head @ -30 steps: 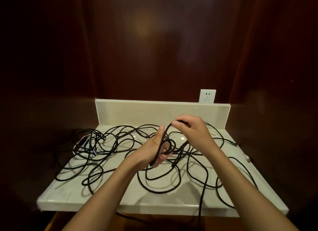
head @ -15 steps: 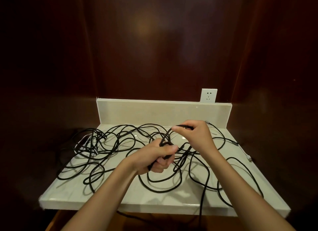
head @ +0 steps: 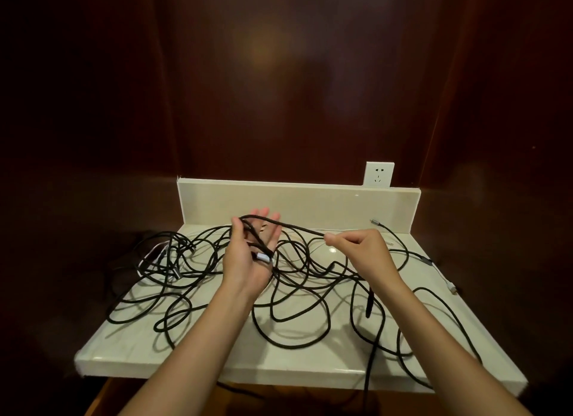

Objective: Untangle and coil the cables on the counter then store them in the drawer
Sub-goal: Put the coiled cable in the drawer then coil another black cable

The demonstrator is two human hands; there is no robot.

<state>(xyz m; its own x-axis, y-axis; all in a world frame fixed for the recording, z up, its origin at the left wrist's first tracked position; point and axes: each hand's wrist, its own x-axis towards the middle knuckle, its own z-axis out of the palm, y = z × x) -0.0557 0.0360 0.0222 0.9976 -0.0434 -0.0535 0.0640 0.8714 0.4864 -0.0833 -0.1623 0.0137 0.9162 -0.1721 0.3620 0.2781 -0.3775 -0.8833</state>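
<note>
Early stage: left hand [head: 248, 257], fingers straight, carries the first loops of one black cable [head: 297, 228]; right hand [head: 359, 249] pinches its strand taut. Remaining tangled cables [head: 173, 260] sprawl across the counter [head: 217, 353], some over its front edge; drawer unseen

No readable text, labels, numbers anywhere.
</note>
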